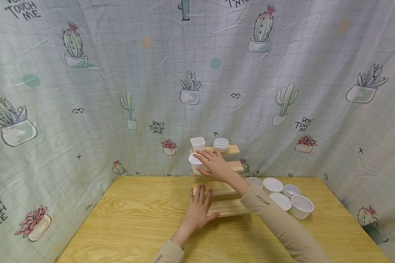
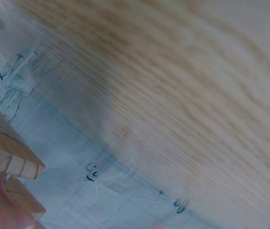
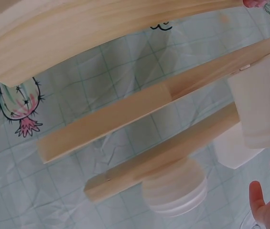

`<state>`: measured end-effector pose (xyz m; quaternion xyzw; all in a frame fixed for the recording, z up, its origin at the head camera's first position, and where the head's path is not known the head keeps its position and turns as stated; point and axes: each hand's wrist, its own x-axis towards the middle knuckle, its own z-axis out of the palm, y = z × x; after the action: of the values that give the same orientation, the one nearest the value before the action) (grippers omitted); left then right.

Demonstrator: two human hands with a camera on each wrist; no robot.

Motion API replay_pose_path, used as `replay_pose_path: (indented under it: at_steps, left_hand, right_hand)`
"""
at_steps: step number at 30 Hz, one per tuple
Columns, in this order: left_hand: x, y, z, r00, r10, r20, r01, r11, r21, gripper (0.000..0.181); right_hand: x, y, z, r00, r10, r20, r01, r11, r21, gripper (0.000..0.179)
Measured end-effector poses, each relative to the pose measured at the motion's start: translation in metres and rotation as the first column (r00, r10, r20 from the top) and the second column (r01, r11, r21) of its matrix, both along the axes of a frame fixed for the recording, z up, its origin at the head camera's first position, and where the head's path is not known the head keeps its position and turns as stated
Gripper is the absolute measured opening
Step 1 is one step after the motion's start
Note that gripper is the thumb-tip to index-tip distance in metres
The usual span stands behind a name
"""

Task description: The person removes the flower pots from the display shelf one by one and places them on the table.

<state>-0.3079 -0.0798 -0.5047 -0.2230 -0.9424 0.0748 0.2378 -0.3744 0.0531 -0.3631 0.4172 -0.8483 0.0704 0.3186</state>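
A stepped wooden rack (image 1: pixel 230 207) with several tiers stands at mid-table. My left hand (image 1: pixel 197 213) rests on the left ends of its lower tiers, fingers straight and spread. Only a blurred part of that hand (image 2: pixel 1 202) enters the left wrist view, beside the plank ends. At the left end of the second tier from the top stands a white round cup (image 1: pixel 195 168). My right hand (image 1: pixel 216 167) is right by it, partly covering it in the head view; the right wrist view shows loosely spread fingers (image 3: pixel 255 194) apart from the cup (image 3: pixel 261 102).
On the top tier stand a white square cup (image 1: pixel 198 143) and a ridged round container (image 1: pixel 221 145). Several white round containers (image 1: pixel 302 207) are grouped on the table (image 1: pixel 135 219) right of the rack, partly behind the right sleeve. A cactus-print curtain (image 1: pixel 151 80) surrounds the table.
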Motion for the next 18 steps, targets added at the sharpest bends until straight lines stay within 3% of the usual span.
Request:
replay_pose_path:
  at_steps: [18]
  left_hand:
    - [0.002, 0.000, 0.005, 1.000, 0.004, 0.031, -0.004, 1.000, -0.004, 0.082]
  right_hand:
    - [-0.010, -0.013, -0.003, 1.000, -0.017, 0.023, 0.016, 0.998, 0.060, 0.048]
